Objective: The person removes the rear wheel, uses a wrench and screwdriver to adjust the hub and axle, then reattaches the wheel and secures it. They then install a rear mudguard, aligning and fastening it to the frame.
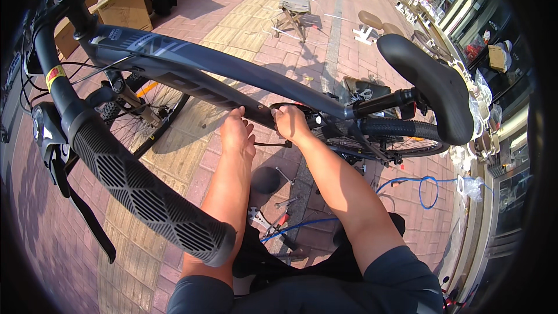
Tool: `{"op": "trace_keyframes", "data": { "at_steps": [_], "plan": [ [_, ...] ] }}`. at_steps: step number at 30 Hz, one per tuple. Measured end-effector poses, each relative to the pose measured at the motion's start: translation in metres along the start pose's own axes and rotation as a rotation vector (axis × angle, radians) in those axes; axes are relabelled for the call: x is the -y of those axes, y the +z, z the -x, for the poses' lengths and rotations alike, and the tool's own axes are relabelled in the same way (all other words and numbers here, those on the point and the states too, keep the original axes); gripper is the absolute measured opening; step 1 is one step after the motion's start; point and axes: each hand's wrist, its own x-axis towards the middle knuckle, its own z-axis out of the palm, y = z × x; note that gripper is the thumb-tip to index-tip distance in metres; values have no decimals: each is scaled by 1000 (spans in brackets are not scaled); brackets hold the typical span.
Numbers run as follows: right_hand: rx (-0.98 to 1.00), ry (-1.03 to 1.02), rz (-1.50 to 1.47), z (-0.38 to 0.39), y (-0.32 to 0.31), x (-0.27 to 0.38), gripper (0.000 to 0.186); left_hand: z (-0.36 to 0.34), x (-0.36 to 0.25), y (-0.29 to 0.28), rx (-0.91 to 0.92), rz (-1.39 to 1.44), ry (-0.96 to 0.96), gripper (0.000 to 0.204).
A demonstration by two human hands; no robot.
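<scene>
A dark grey bicycle frame (203,72) stretches across in front of me, its lower tube (197,86) passing just beyond my hands. Against the underside of that tube is my left hand (236,134), its fingers curled in. My right hand (292,123) is closed at the lower end of the tube, near the crank area. What either hand pinches is too small or hidden to make out. Below and between them, a thin dark bar with a thicker end (273,144) sticks out. The black saddle (427,87) is to the right, and a ribbed black handlebar grip (145,189) is close on the left.
On the brick paving below lie wrenches (286,202), a dark round object (265,179) and a blue hose (428,192). A wooden stool (292,11) stands farther off. Cardboard boxes (125,9) are at the back left, while a shopfront with bagged parts lines the right.
</scene>
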Motion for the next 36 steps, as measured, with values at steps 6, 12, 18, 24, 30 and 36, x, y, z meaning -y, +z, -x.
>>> {"op": "trace_keyframes", "data": {
  "at_steps": [6,12,18,24,30,36],
  "plan": [
    [-258,-370,42,14,-7,3,18,-4,2,-1,2,-2,1,64],
    [-46,97,-239,11,-7,14,16,-5,4,-1,13,-7,0,63],
    [-212,-273,-28,17,-9,11,14,-4,2,-2,49,-15,-35,79],
    [-206,-196,-35,14,-5,10,15,-2,5,0,100,3,-99,84],
    [-198,-220,132,15,-5,12,14,0,5,1,138,-6,-93,87],
    [-204,-350,13,14,-7,2,14,1,5,0,128,9,-99,87]
  ]
}}
